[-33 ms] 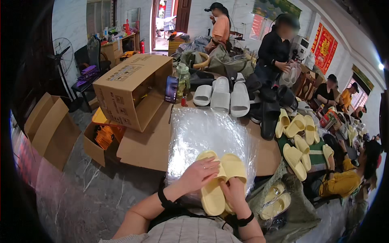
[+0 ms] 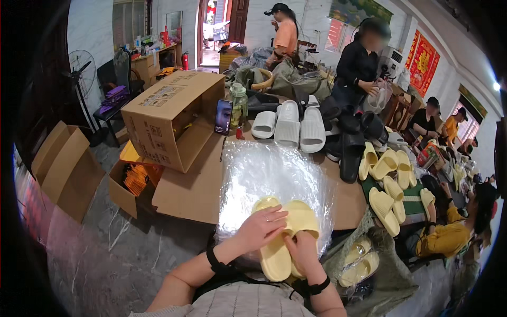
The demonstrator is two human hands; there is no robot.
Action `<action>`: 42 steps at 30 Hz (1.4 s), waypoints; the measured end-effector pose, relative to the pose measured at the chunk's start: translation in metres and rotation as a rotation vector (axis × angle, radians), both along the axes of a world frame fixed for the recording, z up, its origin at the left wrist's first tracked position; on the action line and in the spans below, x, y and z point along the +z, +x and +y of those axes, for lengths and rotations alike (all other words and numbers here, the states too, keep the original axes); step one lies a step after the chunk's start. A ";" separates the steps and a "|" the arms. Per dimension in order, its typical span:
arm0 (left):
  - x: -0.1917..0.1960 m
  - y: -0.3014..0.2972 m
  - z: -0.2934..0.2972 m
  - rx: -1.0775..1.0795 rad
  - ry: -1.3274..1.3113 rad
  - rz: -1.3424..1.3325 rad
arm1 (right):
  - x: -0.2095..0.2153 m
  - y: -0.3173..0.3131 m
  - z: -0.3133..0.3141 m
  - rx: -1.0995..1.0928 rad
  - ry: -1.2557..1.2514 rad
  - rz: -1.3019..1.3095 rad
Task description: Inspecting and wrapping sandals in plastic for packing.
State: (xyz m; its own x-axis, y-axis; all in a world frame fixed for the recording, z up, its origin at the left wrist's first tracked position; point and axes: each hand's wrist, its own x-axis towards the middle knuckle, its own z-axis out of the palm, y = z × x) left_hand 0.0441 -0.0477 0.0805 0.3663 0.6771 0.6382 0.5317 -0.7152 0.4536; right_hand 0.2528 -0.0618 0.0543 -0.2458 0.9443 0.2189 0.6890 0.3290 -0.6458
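A pair of pale yellow slide slippers rests close together above a stack of clear plastic bags (image 2: 264, 164). My left hand (image 2: 262, 227) lies across the strap of the left slipper (image 2: 277, 259), its fingers bent over the top. At the near side of the right slipper (image 2: 302, 215), my right hand (image 2: 302, 247) grips it, with the thumb by the gap between the two. The right hand's fingertips are partly hidden by the slipper. Each wrist wears a black band.
White slippers (image 2: 288, 124) and black slippers (image 2: 352, 153) are heaped behind the bags, with yellow slippers (image 2: 384, 206) to the right. An open cardboard box (image 2: 153, 124), a phone (image 2: 223, 117) and a glass jar (image 2: 238, 103) stand left. Bagged slippers (image 2: 359, 267) lie in a sack. Several people work nearby.
The right slipper and my right hand have shifted very slightly left, toward the other slipper. My left hand stays nearly where it was.
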 end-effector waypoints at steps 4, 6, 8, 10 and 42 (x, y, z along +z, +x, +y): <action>0.004 0.009 -0.009 -0.093 0.016 0.005 | -0.010 -0.014 0.021 0.068 0.071 -0.002; 0.005 0.012 -0.014 -0.155 -0.007 -0.051 | -0.016 -0.016 0.035 0.092 0.170 0.064; 0.009 0.011 -0.015 -0.210 -0.030 -0.086 | -0.009 -0.018 0.040 0.117 0.148 0.112; 0.013 0.008 -0.014 -0.263 -0.053 -0.121 | -0.010 -0.021 0.048 0.273 0.149 0.173; -0.043 -0.067 0.043 0.284 -0.317 -0.194 | 0.122 0.018 -0.029 1.190 -0.747 0.277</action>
